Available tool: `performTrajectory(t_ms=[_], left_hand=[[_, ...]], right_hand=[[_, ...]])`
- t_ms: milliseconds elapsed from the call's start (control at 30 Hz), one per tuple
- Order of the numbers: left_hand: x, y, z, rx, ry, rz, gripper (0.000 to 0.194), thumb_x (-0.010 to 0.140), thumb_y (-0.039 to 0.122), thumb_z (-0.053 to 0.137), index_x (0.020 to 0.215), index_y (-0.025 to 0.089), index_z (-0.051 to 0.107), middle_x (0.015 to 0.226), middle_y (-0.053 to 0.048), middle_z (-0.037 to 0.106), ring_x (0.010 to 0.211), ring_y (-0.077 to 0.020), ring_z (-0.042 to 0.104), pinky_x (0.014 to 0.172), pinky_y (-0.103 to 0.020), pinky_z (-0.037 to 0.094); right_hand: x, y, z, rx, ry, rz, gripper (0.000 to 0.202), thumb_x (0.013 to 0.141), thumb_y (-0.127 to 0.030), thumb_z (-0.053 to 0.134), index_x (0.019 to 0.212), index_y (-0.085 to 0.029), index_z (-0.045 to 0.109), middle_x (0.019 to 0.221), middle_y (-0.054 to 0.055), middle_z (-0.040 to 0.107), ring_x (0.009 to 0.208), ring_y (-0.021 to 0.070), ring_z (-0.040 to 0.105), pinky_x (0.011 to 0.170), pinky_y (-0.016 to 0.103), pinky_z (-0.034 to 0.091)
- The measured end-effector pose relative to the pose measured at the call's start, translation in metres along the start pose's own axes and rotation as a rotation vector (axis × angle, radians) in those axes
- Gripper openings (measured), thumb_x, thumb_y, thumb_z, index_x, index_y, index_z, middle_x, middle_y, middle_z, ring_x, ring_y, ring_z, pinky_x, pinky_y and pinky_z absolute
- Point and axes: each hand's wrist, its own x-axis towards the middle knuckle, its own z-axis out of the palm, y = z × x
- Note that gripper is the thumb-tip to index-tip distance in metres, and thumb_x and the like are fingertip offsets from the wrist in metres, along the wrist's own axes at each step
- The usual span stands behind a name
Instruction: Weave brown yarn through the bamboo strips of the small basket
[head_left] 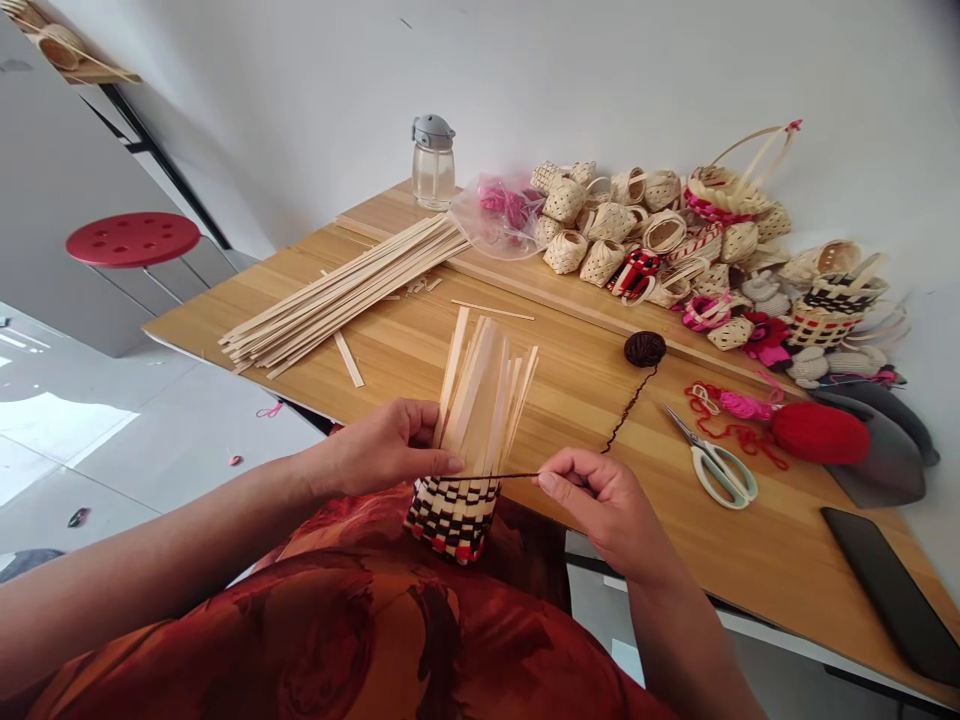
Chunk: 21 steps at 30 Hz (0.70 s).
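A partly woven basket (454, 515) rests upright on my lap, its lower part checked in black and cream with red at the base. Long pale strips (484, 390) rise from its top. My left hand (401, 445) is closed on the basket's left side, thumb across the front of the strips. Between thumb and fingers, my right hand (592, 500) pinches dark brown yarn (517, 476), pulled taut from the basket's upper woven edge. A ball of dark yarn (645, 349) lies on the table, its strand trailing towards my right hand.
A bundle of wooden strips (345, 295) lies on the table (570, 360) at left. Scissors (716, 465), a red yarn ball (820, 433) and a black phone (889, 590) are at right. Several small woven baskets (611, 222) and a lidded bottle (433, 165) stand along the back.
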Motion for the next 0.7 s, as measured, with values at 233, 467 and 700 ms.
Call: performTrajectory(t_ms=[233, 467, 700], left_hand=[[-0.002, -0.004, -0.001, 0.054, 0.065, 0.002, 0.023, 0.071, 0.03, 0.084, 0.082, 0.018, 0.068, 0.075, -0.003, 0.075, 0.077, -0.0246, 0.074, 0.068, -0.033, 0.059], [-0.001, 0.008, -0.009, 0.185, 0.108, -0.061, 0.029, 0.067, 0.031, 0.086, 0.088, 0.019, 0.069, 0.073, -0.001, 0.076, 0.074, -0.0236, 0.074, 0.061, -0.028, 0.057], [0.0, -0.002, -0.003, -0.026, 0.059, -0.024, 0.031, 0.075, 0.034, 0.084, 0.095, 0.015, 0.069, 0.091, -0.006, 0.08, 0.087, -0.0237, 0.075, 0.077, -0.032, 0.059]], right_hand=[[0.0, -0.002, 0.003, -0.029, -0.057, -0.004, 0.027, 0.092, -0.043, 0.066, 0.081, -0.018, 0.069, 0.064, -0.002, 0.048, 0.058, 0.011, 0.036, 0.052, 0.026, 0.027], [0.013, -0.018, 0.015, -0.038, -0.038, -0.275, 0.015, 0.093, -0.031, 0.066, 0.087, -0.019, 0.073, 0.077, 0.002, 0.064, 0.07, 0.0148, 0.055, 0.065, 0.028, 0.042], [0.024, -0.005, 0.019, -0.015, 0.031, -0.258, 0.015, 0.093, -0.028, 0.066, 0.083, -0.018, 0.069, 0.077, 0.002, 0.063, 0.072, 0.0153, 0.056, 0.068, 0.029, 0.044]])
